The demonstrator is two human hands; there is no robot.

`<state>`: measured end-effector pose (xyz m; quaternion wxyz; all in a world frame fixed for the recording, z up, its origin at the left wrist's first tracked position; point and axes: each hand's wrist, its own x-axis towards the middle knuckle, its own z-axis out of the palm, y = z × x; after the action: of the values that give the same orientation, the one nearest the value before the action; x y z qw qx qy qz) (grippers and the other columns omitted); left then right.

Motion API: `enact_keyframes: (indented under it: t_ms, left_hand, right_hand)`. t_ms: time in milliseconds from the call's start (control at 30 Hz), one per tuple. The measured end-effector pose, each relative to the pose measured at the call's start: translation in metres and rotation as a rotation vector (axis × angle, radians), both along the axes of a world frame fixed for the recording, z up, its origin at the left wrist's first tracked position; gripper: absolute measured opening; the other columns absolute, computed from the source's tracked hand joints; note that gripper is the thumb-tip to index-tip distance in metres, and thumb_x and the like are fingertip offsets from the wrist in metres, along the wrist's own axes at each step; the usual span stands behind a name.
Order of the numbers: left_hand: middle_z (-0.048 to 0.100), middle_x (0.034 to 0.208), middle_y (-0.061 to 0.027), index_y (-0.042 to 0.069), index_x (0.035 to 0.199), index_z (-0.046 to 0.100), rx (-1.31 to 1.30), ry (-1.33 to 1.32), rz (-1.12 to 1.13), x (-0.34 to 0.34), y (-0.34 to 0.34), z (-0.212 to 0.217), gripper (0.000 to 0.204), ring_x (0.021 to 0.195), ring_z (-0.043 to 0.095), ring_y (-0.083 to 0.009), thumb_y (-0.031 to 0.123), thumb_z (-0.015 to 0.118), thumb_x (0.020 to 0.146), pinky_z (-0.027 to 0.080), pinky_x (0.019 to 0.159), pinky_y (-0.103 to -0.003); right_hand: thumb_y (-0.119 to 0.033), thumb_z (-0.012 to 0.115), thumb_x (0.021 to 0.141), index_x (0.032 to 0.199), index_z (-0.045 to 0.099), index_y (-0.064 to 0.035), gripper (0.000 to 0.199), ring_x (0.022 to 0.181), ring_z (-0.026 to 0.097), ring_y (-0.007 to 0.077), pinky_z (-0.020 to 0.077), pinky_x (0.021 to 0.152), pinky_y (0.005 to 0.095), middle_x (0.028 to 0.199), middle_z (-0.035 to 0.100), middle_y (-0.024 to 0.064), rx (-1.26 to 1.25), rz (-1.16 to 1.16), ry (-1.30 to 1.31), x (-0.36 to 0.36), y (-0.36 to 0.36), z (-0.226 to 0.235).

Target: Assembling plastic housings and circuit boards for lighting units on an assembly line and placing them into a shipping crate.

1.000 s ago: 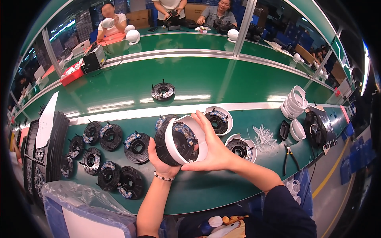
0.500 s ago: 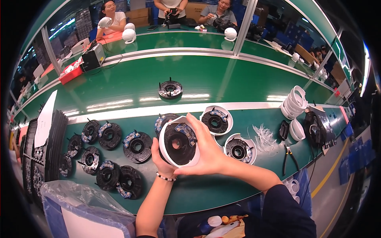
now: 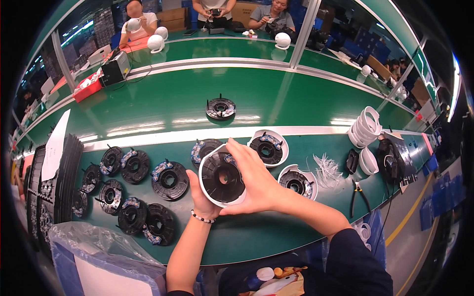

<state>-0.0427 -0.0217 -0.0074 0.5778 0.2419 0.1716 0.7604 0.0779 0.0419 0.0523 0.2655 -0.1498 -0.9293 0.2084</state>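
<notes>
Both hands grip a white round plastic housing (image 3: 203, 166) with a black disc-shaped base (image 3: 215, 185) seated inside it, its open side facing me. My left hand (image 3: 203, 200), a beaded bracelet at its wrist, is closed on the lower left edge. Wrapped round the right side is my right hand (image 3: 259, 185), its fingers over the upper rim. They partly cover a small blue circuit board on the base. Just behind lies another black base (image 3: 207, 148) with a blue board. Two white housings fitted with black bases (image 3: 270, 150) (image 3: 297, 183) rest to the right.
Several black bases (image 3: 169, 181) lie at left beside stacked black trays (image 3: 54, 182). At right are white cable ties (image 3: 327, 171), cutting pliers (image 3: 359, 195) and stacked white shells (image 3: 365, 127). One base (image 3: 220, 107) sits on the green belt (image 3: 276, 93). Co-workers sit beyond.
The black base has turned inside the housing or with it, so its blue board now sits mostly behind my right fingers. The base on the green belt has shifted slightly right.
</notes>
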Motion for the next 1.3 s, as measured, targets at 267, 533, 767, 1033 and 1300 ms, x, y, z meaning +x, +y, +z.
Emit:
enact_keyframes:
  t_ms: [267, 533, 767, 1033, 1300]
  left_hand:
    - [0.042, 0.125, -0.0116, 0.005, 0.128, 0.033, 0.059, -0.025, -0.104, -0.001, -0.004, -0.003, 0.079, 0.114, 0.042, -0.0245, 0.066, 0.035, 0.077, 0.035, 0.096, -0.039]
    - [0.045, 0.121, -0.0143, 0.002, 0.123, 0.037, 0.088, -0.054, -0.031, -0.009, -0.009, -0.002, 0.064, 0.111, 0.045, -0.0262, 0.042, 0.049, 0.075, 0.037, 0.095, -0.04]
    - [0.05, 0.117, -0.0141, 0.001, 0.117, 0.045, 0.057, -0.142, 0.026, -0.009, -0.003, 0.0, 0.057, 0.105, 0.051, -0.0262, 0.044, 0.039, 0.08, 0.039, 0.092, -0.04]
    - [0.054, 0.109, -0.013, 0.003, 0.116, 0.046, -0.134, 0.028, -0.067, 0.001, -0.007, 0.005, 0.055, 0.096, 0.054, -0.0244, 0.046, 0.031, 0.085, 0.042, 0.086, -0.035]
    - [0.049, 0.113, -0.0251, 0.002, 0.131, 0.023, -0.12, 0.31, -0.33, 0.012, -0.007, 0.016, 0.076, 0.1, 0.054, -0.0327, 0.061, 0.02, 0.083, 0.042, 0.086, -0.039]
  right_hand:
    - [-0.041, 0.08, 0.046, 0.129, 0.019, 0.0014, 0.112, 0.121, 0.023, 0.0417, 0.0224, 0.099, 0.0482, 0.131, 0.021, 0.0247, 0.032, 0.041, -0.041, 0.007, 0.0, 0.006]
    - [-0.04, 0.077, 0.045, 0.127, 0.021, 0.0023, 0.108, 0.119, 0.025, 0.0409, 0.0274, 0.095, 0.047, 0.129, 0.023, 0.0228, 0.06, -0.057, 0.135, -0.01, -0.014, -0.015]
    - [-0.049, 0.07, 0.054, 0.126, 0.032, -0.004, 0.092, 0.123, 0.021, 0.0414, 0.0156, 0.097, 0.0572, 0.136, 0.02, 0.0214, 0.166, -0.097, 0.072, 0.0, -0.011, -0.019]
    - [-0.013, 0.054, 0.068, 0.093, 0.057, -0.0045, 0.026, 0.1, 0.052, 0.027, 0.0392, 0.088, 0.0477, 0.105, 0.055, 0.0118, 0.591, 0.073, 0.204, 0.039, -0.016, -0.021]
    - [-0.009, 0.055, 0.066, 0.093, 0.059, -0.0034, 0.027, 0.094, 0.057, 0.0251, 0.0413, 0.087, 0.0417, 0.103, 0.058, 0.0115, 0.623, -0.228, 0.086, 0.109, 0.03, -0.011]
